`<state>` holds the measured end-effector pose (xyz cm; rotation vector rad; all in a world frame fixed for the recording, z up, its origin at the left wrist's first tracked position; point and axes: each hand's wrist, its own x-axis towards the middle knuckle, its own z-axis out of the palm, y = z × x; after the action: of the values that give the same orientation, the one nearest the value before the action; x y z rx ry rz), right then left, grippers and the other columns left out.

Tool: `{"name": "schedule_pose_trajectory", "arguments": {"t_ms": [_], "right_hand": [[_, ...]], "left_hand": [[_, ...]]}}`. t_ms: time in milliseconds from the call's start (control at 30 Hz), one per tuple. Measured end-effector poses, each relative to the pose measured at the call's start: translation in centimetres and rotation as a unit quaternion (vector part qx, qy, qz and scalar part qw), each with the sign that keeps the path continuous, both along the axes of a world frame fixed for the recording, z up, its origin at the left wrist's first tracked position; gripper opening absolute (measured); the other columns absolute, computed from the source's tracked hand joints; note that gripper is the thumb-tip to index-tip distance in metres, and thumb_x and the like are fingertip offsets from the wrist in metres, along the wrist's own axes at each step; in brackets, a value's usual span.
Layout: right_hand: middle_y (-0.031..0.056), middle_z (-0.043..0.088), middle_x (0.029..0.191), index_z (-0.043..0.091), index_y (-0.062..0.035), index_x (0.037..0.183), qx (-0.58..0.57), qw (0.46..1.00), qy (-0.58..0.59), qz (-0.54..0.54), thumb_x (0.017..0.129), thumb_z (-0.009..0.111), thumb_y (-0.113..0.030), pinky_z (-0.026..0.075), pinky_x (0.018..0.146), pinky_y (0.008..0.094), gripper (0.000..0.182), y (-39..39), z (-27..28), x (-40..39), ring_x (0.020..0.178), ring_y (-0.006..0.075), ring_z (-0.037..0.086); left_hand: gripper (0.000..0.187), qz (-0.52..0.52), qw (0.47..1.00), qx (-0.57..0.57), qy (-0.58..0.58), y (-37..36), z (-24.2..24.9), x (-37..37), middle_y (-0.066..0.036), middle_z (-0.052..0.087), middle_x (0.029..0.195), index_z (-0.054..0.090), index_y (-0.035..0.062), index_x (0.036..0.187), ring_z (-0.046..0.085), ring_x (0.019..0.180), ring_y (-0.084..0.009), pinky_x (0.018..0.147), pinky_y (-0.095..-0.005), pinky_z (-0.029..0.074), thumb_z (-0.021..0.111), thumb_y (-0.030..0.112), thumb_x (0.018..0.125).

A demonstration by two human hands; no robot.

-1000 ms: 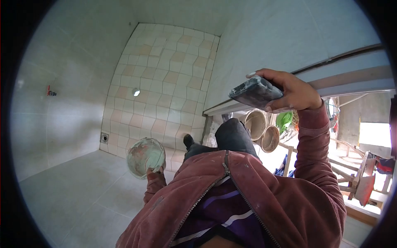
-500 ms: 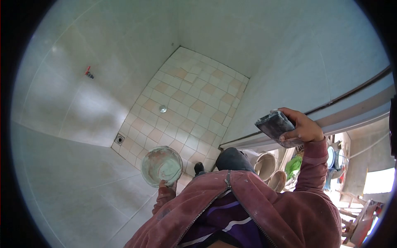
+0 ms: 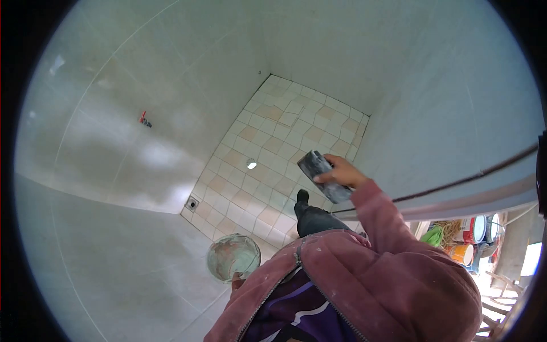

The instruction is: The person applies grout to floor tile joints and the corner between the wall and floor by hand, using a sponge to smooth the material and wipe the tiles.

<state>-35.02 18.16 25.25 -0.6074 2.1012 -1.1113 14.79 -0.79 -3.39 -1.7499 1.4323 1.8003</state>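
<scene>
My right hand is closed around a dark grout float, a rectangular block smeared with pale residue. It is held above the tiled floor, near my dark boot. At the lower left, my left hand grips the near rim of a round bucket, with the thumb over the edge and the other fingers mostly hidden. Whitish-green paste coats the inside of the bucket, and its mouth faces up towards me.
White and beige tiles cover the floor, with a round drain cover and a square corner drain. A red-handled tap sticks out of the left wall. Beyond the doorway sill at right stand several buckets and an orange container.
My right hand has swung left with the grout float, from beside the doorway to over the floor. One booted foot has come forward. My left hand still holds the bucket.
</scene>
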Motion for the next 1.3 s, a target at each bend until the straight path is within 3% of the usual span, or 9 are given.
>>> {"name": "schedule_pose_trajectory", "arguments": {"t_ms": [33,100,167,233,433,767,967,1167,1300], "right_hand": [[0.0170,0.058,0.087,0.053,-0.0009,0.095,0.019,0.997,-0.063,-0.050,0.057,0.073,-0.031,0.043,0.072,0.0348,0.053,-1.0,-4.6,-1.9,0.078,0.0274,0.056],[0.0191,0.057,0.095,0.052,-0.0014,0.102,0.260,0.959,0.113,-0.030,0.055,0.074,-0.031,0.043,0.079,0.0362,0.060,-0.3,-12.1,-4.6,0.086,0.0305,0.056],[0.0206,0.057,0.097,0.055,-0.0006,0.098,0.322,0.940,0.113,-0.005,0.053,0.075,-0.034,0.044,0.079,0.0366,0.059,2.8,-17.6,-6.1,0.090,0.0345,0.055],[0.0221,0.052,0.108,0.047,0.0012,0.109,0.376,0.925,-0.016,-0.049,0.054,0.076,-0.035,0.042,0.085,0.0352,0.072,5.9,-21.2,-8.4,0.102,0.0311,0.050],[0.0213,0.053,0.107,0.048,0.0035,0.109,0.433,0.876,-0.139,-0.160,0.055,0.075,-0.035,0.042,0.085,0.0342,0.072,8.6,-18.4,-15.5,0.101,0.0319,0.051],[0.0231,0.057,0.096,0.054,0.0044,0.099,0.291,0.932,-0.042,-0.213,0.050,0.075,-0.029,0.043,0.078,0.0338,0.063,-3.2,-16.8,-28.1,0.091,0.0319,0.056],[0.0219,0.056,0.100,0.051,0.0046,0.103,0.264,0.943,-0.058,-0.193,0.052,0.075,-0.036,0.043,0.080,0.0339,0.069,-4.1,-17.5,-31.7,0.094,0.0325,0.055],[0.0212,0.056,0.102,0.051,0.0043,0.104,0.383,0.860,-0.163,-0.295,0.050,0.077,-0.032,0.043,0.081,0.0344,0.070,-0.4,-18.4,-33.3,0.096,0.0317,0.055],[0.0216,0.056,0.101,0.051,0.0040,0.103,0.435,0.821,-0.164,-0.332,0.050,0.077,-0.029,0.043,0.081,0.0342,0.067,-4.3,-13.1,-35.4,0.097,0.0316,0.054]], "left_hand": [[0.033,0.130,0.988,0.079,0.018,-1.1,-1.1,-0.1,-0.014,0.059,0.096,0.049,0.0088,0.107,0.055,0.088,-0.0245,0.077,-0.0351,0.044,0.056,0.023,0.078],[0.033,0.115,0.992,0.053,0.017,-3.8,-0.7,-2.6,-0.014,0.059,0.096,0.049,0.0088,0.107,0.055,0.088,-0.0245,0.077,-0.0351,0.044,0.056,0.024,0.078],[0.034,0.096,0.995,0.022,0.008,-6.2,-0.6,-5.0,-0.014,0.059,0.095,0.049,0.0089,0.107,0.055,0.088,-0.0246,0.077,-0.0351,0.044,0.056,0.024,0.077],[0.034,0.083,0.996,-0.001,-0.012,-7.6,-0.3,-7.2,-0.014,0.059,0.095,0.049,0.0090,0.107,0.055,0.088,-0.0246,0.077,-0.0352,0.044,0.057,0.024,0.077],[0.035,0.019,0.996,-0.034,-0.085,-11.0,3.0,-14.0,-0.015,0.060,0.095,0.050,0.0092,0.106,0.056,0.088,-0.0248,0.076,-0.0353,0.045,0.057,0.025,0.076],[0.036,-0.135,0.980,-0.090,-0.116,-20.2,4.1,-28.4,-0.015,0.060,0.094,0.050,0.0095,0.106,0.056,0.088,-0.0251,0.076,-0.0356,0.045,0.059,0.026,0.075],[0.037,-0.234,0.955,-0.151,-0.103,-26.7,3.7,-40.0,-0.016,0.060,0.093,0.051,0.0097,0.106,0.057,0.088,-0.0253,0.076,-0.0357,0.045,0.060,0.027,0.075],[0.037,-0.304,0.931,-0.177,-0.097,-33.2,3.2,-51.5,-0.016,0.060,0.093,0.051,0.0099,0.105,0.057,0.089,-0.0255,0.076,-0.0359,0.045,0.061,0.027,0.074],[0.038,-0.361,0.907,-0.190,-0.104,-38.2,4.1,-59.1,-0.016,0.060,0.093,0.051,0.0101,0.105,0.057,0.089,-0.0256,0.076,-0.0360,0.045,0.062,0.028,0.073]]}}
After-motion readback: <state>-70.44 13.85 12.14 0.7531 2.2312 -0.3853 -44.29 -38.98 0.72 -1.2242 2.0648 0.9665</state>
